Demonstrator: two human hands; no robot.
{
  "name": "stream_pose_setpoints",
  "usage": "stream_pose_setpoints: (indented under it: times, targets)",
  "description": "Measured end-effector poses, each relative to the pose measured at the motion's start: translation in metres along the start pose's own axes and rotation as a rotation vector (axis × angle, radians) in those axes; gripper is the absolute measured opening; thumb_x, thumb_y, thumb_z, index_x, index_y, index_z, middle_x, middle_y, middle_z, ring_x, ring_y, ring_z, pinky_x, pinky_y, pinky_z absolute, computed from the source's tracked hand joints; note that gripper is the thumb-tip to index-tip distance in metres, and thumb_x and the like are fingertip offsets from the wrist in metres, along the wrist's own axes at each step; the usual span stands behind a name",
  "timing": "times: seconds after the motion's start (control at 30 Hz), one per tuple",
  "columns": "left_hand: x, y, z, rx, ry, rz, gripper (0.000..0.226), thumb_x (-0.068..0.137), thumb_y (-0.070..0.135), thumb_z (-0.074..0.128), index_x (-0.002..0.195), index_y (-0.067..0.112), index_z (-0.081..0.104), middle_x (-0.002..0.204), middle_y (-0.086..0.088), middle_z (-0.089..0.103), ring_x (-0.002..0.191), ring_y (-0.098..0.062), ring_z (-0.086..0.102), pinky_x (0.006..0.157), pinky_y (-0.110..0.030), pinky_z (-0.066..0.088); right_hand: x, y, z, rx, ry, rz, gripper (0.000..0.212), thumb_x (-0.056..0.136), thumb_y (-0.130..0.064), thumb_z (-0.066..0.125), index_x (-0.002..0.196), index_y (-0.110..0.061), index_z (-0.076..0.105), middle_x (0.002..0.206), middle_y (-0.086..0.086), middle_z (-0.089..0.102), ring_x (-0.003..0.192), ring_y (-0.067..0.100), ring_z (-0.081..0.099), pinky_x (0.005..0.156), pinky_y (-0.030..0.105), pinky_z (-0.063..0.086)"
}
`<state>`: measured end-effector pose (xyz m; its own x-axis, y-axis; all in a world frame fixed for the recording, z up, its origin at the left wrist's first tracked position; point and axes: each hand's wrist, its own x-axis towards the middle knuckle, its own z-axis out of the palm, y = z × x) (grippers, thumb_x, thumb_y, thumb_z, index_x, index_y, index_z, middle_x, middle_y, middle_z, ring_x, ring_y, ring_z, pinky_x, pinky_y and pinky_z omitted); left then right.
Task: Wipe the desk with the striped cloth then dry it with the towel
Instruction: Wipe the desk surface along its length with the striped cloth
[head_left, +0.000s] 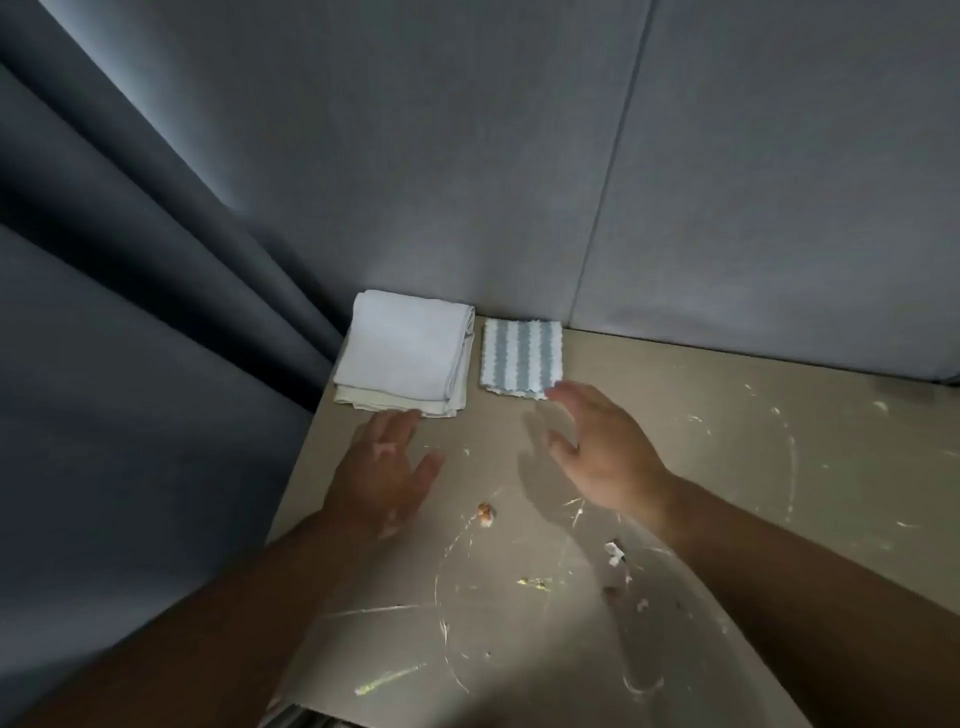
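A folded blue-and-white striped cloth (522, 357) lies at the back of the beige desk (727, 441), against the grey wall. To its left sits a folded white towel (408, 351) in the desk's back left corner. My right hand (597, 452) hovers just in front of the striped cloth, fingers spread and relaxed, its fingertips near the cloth's front right corner. Just in front of the towel is my left hand (382, 473), with its fingers straight and nothing in it. The desk carries white smears and small crumbs (485, 514).
A dark grey curtain (130, 312) hangs along the desk's left edge. Grey wall panels (727, 182) close off the back. Scraps of debris (615, 553) and streaks lie in the middle and front of the desk.
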<state>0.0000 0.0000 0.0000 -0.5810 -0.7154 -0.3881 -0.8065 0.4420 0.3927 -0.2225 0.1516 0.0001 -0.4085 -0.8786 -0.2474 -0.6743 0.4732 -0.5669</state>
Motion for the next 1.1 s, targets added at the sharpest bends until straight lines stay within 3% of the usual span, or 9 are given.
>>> stream_pose_setpoints:
  times: [0.1, 0.37, 0.47, 0.53, 0.6, 0.73, 0.8, 0.97, 1.1]
  targets:
    - [0.038, -0.005, 0.002, 0.184, 0.068, 0.090, 0.077, 0.089, 0.064, 0.038, 0.154, 0.022, 0.042, 0.162, -0.005, 0.038, 0.146, -0.029, 0.036, 0.118, -0.048, 0.037, 0.042, -0.002, 0.003, -0.084, -0.015, -0.030, 0.057, 0.107, -0.029, 0.051, 0.160, -0.014, 0.035, 0.169, 0.004, 0.030, 0.155, 0.022, 0.028, 0.123, 0.029, 0.022]
    - [0.129, -0.036, 0.010, 0.447, 0.208, 0.329, 0.066, 0.101, 0.059, 0.026, 0.155, 0.027, 0.043, 0.167, -0.010, 0.030, 0.152, -0.036, 0.030, 0.122, -0.062, 0.024, 0.123, 0.006, 0.041, -0.351, -0.055, -0.159, 0.053, 0.108, -0.026, 0.044, 0.158, -0.011, 0.034, 0.168, 0.007, 0.028, 0.157, 0.030, 0.021, 0.125, 0.051, 0.022]
    - [0.145, -0.051, 0.013, 0.502, 0.207, 0.354, 0.073, 0.100, 0.065, 0.005, 0.160, 0.032, 0.031, 0.170, -0.007, 0.022, 0.155, -0.034, 0.024, 0.124, -0.063, 0.017, 0.128, 0.013, 0.063, -0.380, -0.069, -0.113, 0.060, 0.111, -0.037, 0.025, 0.166, -0.016, 0.015, 0.175, 0.002, 0.006, 0.161, 0.025, 0.002, 0.130, 0.048, 0.004]
    - [0.150, -0.057, 0.018, 0.498, 0.222, 0.380, 0.074, 0.100, 0.067, 0.003, 0.161, 0.033, 0.028, 0.171, -0.006, 0.019, 0.155, -0.034, 0.023, 0.124, -0.063, 0.015, 0.125, 0.013, 0.075, -0.391, -0.029, -0.070, 0.069, 0.104, -0.049, 0.003, 0.167, -0.019, 0.006, 0.175, 0.000, -0.003, 0.161, 0.023, -0.006, 0.128, 0.045, -0.008]
    - [0.152, -0.060, 0.023, 0.499, 0.220, 0.385, 0.073, 0.100, 0.067, 0.003, 0.162, 0.034, 0.024, 0.172, -0.005, 0.015, 0.157, -0.033, 0.019, 0.125, -0.062, 0.012, 0.122, 0.009, 0.085, -0.370, 0.006, -0.013, 0.072, 0.102, -0.050, -0.003, 0.167, -0.021, 0.004, 0.175, -0.001, -0.006, 0.161, 0.022, -0.009, 0.125, 0.044, -0.012]
    - [0.154, -0.060, 0.024, 0.470, 0.226, 0.363, 0.078, 0.094, 0.070, -0.011, 0.163, 0.038, 0.007, 0.174, 0.000, 0.002, 0.159, -0.029, 0.007, 0.126, -0.059, 0.005, 0.097, -0.014, 0.113, -0.352, 0.052, 0.039, 0.063, 0.110, -0.045, 0.011, 0.167, -0.019, 0.005, 0.175, 0.001, -0.003, 0.161, 0.025, -0.008, 0.125, 0.046, -0.012]
    - [0.153, -0.061, 0.023, 0.427, 0.217, 0.370, 0.080, 0.091, 0.071, -0.016, 0.162, 0.040, 0.004, 0.173, 0.001, -0.001, 0.159, -0.027, 0.004, 0.125, -0.057, 0.003, 0.068, -0.032, 0.131, -0.335, 0.056, 0.030, 0.065, 0.108, -0.045, 0.011, 0.167, -0.017, 0.012, 0.175, 0.003, 0.007, 0.161, 0.027, 0.000, 0.128, 0.052, -0.001]
    - [0.154, -0.063, 0.017, 0.425, 0.132, 0.355, 0.069, 0.095, 0.068, -0.008, 0.160, 0.045, -0.010, 0.171, 0.006, -0.018, 0.159, -0.022, -0.012, 0.126, -0.054, -0.004, 0.002, -0.044, 0.163, -0.385, -0.044, -0.080, 0.065, 0.109, -0.052, 0.020, 0.164, -0.018, 0.027, 0.172, 0.003, 0.023, 0.160, 0.028, 0.016, 0.124, 0.054, 0.014]
    - [0.152, -0.068, 0.011, 0.415, 0.090, 0.386, 0.068, 0.096, 0.068, -0.006, 0.160, 0.045, -0.008, 0.171, 0.008, -0.020, 0.158, -0.020, -0.015, 0.128, -0.051, -0.005, -0.003, -0.030, 0.147, -0.439, -0.161, -0.167, 0.075, 0.105, -0.068, 0.006, 0.167, -0.024, 0.013, 0.175, -0.001, 0.006, 0.161, 0.023, 0.000, 0.128, 0.050, 0.005]
